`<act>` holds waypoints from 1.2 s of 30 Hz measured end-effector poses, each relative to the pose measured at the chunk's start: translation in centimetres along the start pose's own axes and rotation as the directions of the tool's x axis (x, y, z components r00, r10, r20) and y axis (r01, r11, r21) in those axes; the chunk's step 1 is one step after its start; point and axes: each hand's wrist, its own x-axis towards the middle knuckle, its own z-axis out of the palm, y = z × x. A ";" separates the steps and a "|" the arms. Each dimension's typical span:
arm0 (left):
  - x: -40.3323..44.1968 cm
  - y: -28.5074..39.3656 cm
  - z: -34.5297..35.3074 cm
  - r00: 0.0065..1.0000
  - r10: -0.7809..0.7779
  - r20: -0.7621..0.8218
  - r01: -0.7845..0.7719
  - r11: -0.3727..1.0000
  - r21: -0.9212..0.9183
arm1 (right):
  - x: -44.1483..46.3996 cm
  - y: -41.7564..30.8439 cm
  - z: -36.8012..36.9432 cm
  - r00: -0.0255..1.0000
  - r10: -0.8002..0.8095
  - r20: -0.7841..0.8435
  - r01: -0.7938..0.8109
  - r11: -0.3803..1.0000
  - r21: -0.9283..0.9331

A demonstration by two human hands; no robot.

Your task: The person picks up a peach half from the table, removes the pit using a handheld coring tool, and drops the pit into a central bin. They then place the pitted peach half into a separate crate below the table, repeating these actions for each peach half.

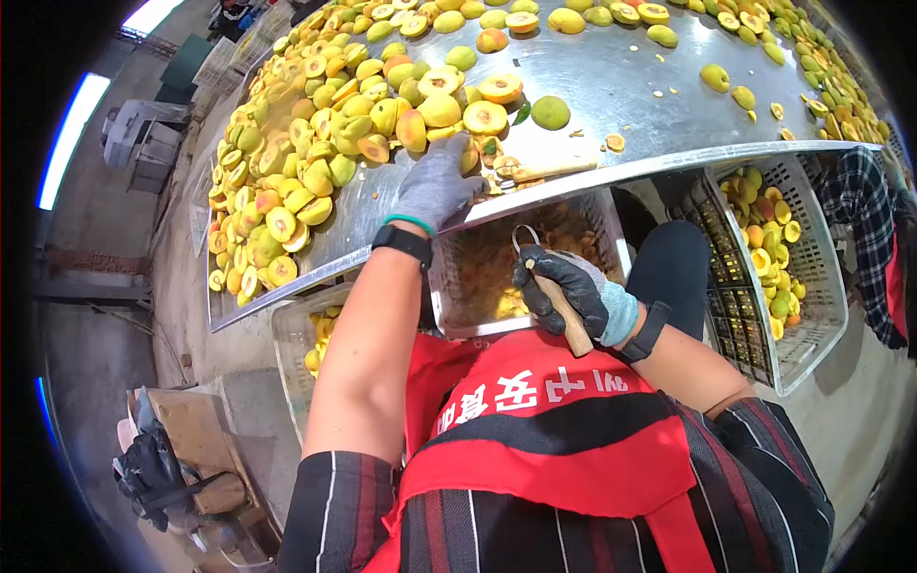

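My left hand (435, 189), in a grey glove with a green cuff, is at the near edge of the metal table. Its fingers and thumb curl round a peach half (469, 159), partly hidden by the glove. Beside it spreads a heap of yellow-green peach halves (358, 124), several with brown hollows or stones facing up. Lower down, my right hand (571, 291), in a black and grey glove, is closed round the wooden handle of a pitting tool (565, 313). The tool's curved metal loop points up, over a crate of scraps (458, 320).
A wooden-handled piece (554, 170) lies along the raised rim of the metal table (611, 91). To the right stands a white crate (823, 325) of peach halves, near a person's checked sleeve (855, 205). Another crate (291, 368) is under the table at left.
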 end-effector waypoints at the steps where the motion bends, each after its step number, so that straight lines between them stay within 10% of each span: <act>1: 0.2 -0.1 0.1 1.000 0.001 -0.003 -0.001 1.000 -0.001 | 0.0 0.1 -0.1 1.000 -0.024 0.008 0.024 1.000 -0.008; 5: -0.3 -1.6 -0.4 0.994 -0.105 -0.039 0.093 0.969 -0.228 | 0.2 -0.5 0.0 0.999 -0.013 -0.041 0.014 1.000 0.019; 7: -3.2 -1.8 -1.6 0.967 -0.204 0.150 0.222 0.397 -0.891 | 0.5 -1.3 -0.2 0.996 -0.070 -0.048 0.071 0.997 0.021; 12: -10.5 2.7 -4.2 0.979 -0.049 0.198 0.203 0.156 -0.967 | 2.0 -1.9 1.2 0.978 -0.051 -0.204 0.058 0.998 0.029; 14: -12.0 2.7 -2.6 0.962 -0.114 0.249 0.259 0.078 -0.963 | 1.7 -2.2 3.1 0.986 -0.063 -0.157 0.048 0.994 -0.100; 15: -12.3 3.1 -2.0 0.965 -0.170 0.201 0.214 0.063 -0.975 | 2.3 -0.5 2.3 0.924 -0.381 -0.001 0.343 0.832 -0.436; 17: -13.1 4.2 -0.8 0.985 -0.143 0.094 0.065 -0.191 -0.979 | 2.6 0.2 2.1 0.956 -0.268 0.122 0.294 0.881 -0.370; 20: -14.2 3.4 0.4 0.995 -0.103 -0.009 -0.012 -0.026 -1.000 | 2.5 0.2 2.8 0.963 -0.256 0.088 0.270 0.927 -0.260; 23: -14.6 2.8 -0.4 0.993 -0.100 0.057 0.042 -0.143 -0.989 | 1.0 -1.3 4.7 0.997 -0.075 -0.011 0.067 0.940 -0.334; 25: -14.5 2.0 -0.2 0.998 -0.054 0.020 0.014 -0.115 -0.993 | 0.8 -1.3 5.3 0.969 -0.246 -0.023 0.099 0.471 -0.876; 26: -14.5 2.2 -0.4 0.998 -0.058 0.006 -0.002 -0.124 -0.992 | 0.8 -1.3 5.1 0.932 -0.284 0.223 0.285 0.199 -0.938; 36: -15.2 2.9 -0.4 0.985 -0.144 -0.098 -0.097 0.012 -0.995 | 0.3 -1.3 7.4 0.903 -0.343 0.259 0.249 -0.072 -0.966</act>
